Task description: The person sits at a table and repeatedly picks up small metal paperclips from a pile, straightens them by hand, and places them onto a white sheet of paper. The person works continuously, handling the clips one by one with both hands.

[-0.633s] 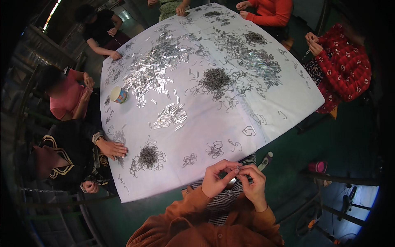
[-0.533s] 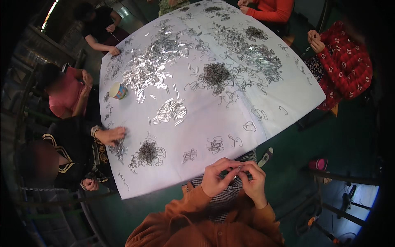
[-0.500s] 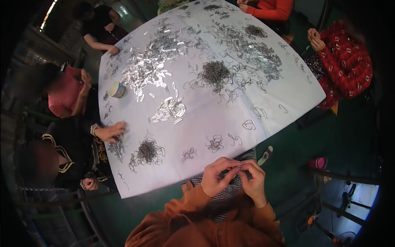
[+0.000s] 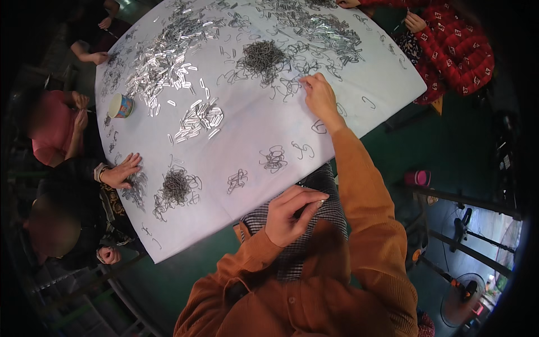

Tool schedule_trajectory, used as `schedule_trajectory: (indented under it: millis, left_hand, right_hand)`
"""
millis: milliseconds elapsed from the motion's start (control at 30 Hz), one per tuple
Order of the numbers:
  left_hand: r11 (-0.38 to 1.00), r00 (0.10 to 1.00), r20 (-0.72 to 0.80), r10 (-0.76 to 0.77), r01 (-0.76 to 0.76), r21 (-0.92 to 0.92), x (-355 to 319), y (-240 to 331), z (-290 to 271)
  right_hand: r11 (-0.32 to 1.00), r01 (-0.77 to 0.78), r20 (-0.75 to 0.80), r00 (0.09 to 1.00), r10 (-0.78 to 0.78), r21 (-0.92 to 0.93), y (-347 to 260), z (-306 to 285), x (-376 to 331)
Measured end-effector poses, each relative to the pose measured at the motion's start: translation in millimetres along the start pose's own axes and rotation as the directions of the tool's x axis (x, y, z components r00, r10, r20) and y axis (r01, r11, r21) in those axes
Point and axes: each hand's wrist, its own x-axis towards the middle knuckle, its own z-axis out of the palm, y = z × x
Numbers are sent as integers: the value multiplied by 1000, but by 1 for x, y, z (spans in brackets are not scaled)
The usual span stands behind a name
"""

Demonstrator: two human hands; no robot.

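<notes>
My left hand (image 4: 292,213) is closed above my lap, near the table's front edge. Its thumb and forefinger pinch a small shiny metal piece (image 4: 320,204), too small to make out fully. Stretched out over the table, my right hand (image 4: 322,102) has its fingertips together at the edge of some loose bent wire hooks (image 4: 289,89). Whether a hook is between those fingers is hidden. A dense pile of dark wire hooks (image 4: 263,60) lies just beyond. Left of that are flat, shiny, slotted metal pieces (image 4: 199,119) in a small heap.
The white-covered table (image 4: 247,146) bears more hook piles (image 4: 177,186), a larger metal heap (image 4: 163,73) and a paper cup (image 4: 120,105). Along the left side, a co-worker's hand (image 4: 120,171) rests by dark wire pieces. Another person in red (image 4: 455,50) sits at the right.
My right hand has left my left hand and reached forward over the table to the loose hooks. My left hand stays above my lap. The view has shifted.
</notes>
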Motion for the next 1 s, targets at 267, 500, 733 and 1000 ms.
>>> schedule_trajectory:
  millis: [267, 500, 733, 1000]
  left_hand:
    - [998, 1000, -2, 21, -21, -59, -1, -11, -3]
    - [997, 999, 19, 33, -32, -71, -1, -16, -4]
    - [998, 1000, 16, 24, -23, -58, -3, -20, -3]
    - [999, 999, 34, -1, 2, -51, 3, -16, -8]
  right_hand:
    - [996, -21, 123, 992, 31, -82, 0, -6, 9]
    - [996, 90, 245, 966, -84, -12, -5, 9, 24]
    - [891, 197, 548, 834, 68, -410, -22, 3, 36]
    - [999, 34, 462, 887, -22, -18, -17, -15, 22]
